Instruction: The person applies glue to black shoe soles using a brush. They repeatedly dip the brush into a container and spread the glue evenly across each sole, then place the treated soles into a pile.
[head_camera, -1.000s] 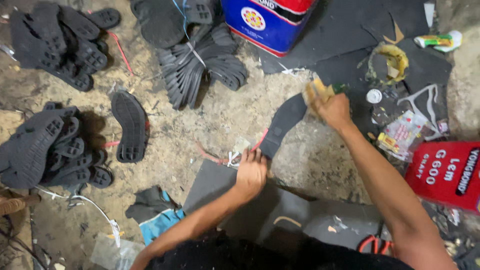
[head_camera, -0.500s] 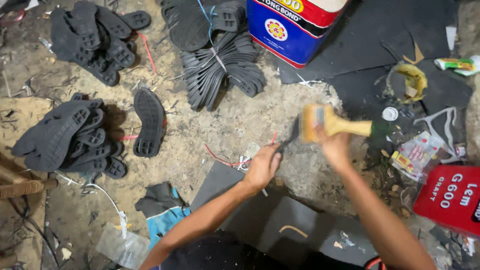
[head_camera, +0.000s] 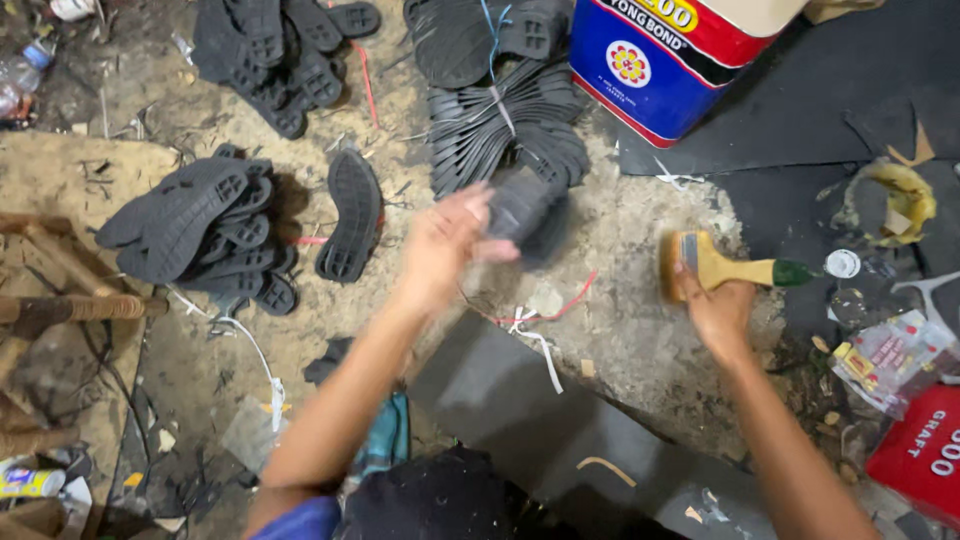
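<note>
1. The left hand (head_camera: 440, 245) is closed on a black sole (head_camera: 525, 210), blurred, held above the floor (head_camera: 620, 330) just below a tied bundle of soles (head_camera: 500, 125).
2. The right hand (head_camera: 720, 310) is clamped on a yellow-handled brush (head_camera: 725, 268), bristles pointing left, low over the floor.
3. The two hands are well apart.
4. A single sole (head_camera: 350, 215) lies to the left, beside a pile of soles (head_camera: 195, 225).
5. A blue and red can (head_camera: 665, 60) stands at the far edge, beside black sheets (head_camera: 800, 120).
</note>
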